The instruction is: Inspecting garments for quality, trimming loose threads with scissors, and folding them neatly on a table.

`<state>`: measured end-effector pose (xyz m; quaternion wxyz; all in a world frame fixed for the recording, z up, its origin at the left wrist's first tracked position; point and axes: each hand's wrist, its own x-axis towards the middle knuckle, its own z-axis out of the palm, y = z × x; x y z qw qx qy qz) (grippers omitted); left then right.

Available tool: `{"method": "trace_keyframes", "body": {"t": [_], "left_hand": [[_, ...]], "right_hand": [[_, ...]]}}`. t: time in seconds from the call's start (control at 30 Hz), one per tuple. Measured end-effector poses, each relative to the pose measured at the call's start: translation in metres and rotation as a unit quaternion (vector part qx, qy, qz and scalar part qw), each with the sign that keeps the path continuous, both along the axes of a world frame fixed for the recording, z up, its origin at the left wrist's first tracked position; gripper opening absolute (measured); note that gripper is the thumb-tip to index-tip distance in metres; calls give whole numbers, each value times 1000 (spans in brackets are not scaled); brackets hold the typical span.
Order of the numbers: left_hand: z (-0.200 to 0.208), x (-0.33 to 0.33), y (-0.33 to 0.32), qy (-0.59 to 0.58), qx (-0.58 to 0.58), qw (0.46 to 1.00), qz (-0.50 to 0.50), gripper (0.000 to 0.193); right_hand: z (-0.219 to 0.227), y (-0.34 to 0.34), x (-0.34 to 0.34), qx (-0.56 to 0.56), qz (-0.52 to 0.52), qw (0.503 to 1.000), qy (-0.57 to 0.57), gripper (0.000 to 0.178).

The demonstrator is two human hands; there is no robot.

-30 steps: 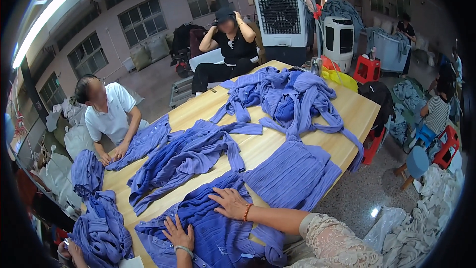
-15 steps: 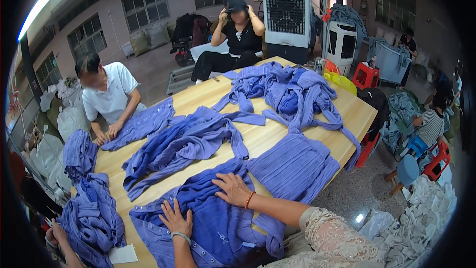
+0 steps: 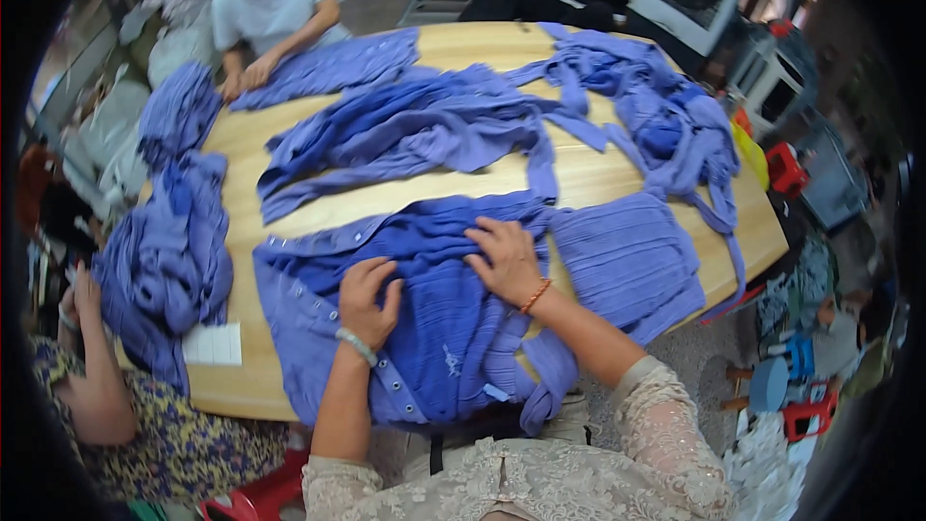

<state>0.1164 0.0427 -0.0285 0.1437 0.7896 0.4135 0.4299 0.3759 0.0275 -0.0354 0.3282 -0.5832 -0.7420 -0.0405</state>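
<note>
Spread on the table in front of me is a violet-blue knit cardigan (image 3: 434, 318), its darker inner side showing. Metal snaps run along its edge, and a small pale tag and embroidery show near its lower part. My left hand (image 3: 368, 304) rests on the cardigan beside the row of snaps, fingers bent and thumb apart. To its right, my right hand (image 3: 504, 259) lies on the darker cloth, fingers spread and slightly curled. Neither hand visibly grips the fabric. Next to my right hand is a folded ribbed knit garment (image 3: 627, 256).
More violet-blue garments (image 3: 405, 130) lie across the wooden table (image 3: 492, 188), with heaps at the left (image 3: 169, 232) and far right (image 3: 666, 116). A white paper (image 3: 214, 344) lies near the left edge. A co-worker in a white shirt (image 3: 299, 0) handles a garment; another person (image 3: 92, 376) stands at left.
My view has tilted down and swung left. Both hands stay on the cardigan; the fingers, flatter before, are now more bent. The seated person in black is partly cut off.
</note>
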Motion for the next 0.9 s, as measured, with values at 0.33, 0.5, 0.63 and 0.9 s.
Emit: {"method": "trace_keyframes", "body": {"t": [0.33, 0.5, 0.63, 0.9], "left_hand": [[-5, 0, -13, 166, -48, 985, -7, 51], [-5, 3, -17, 191, -72, 979, -14, 56], [-21, -4, -13, 276, -128, 952, -29, 55], [-59, -27, -55, 238, -203, 937, -154, 54]], "right_hand": [[24, 52, -7, -193, -38, 980, -12, 51], [35, 56, -29, -204, 63, 959, 188, 24], [87, 3, -85, -279, 325, 861, 274, 26], [92, -50, -95, -426, 469, 735, 239, 36]]}}
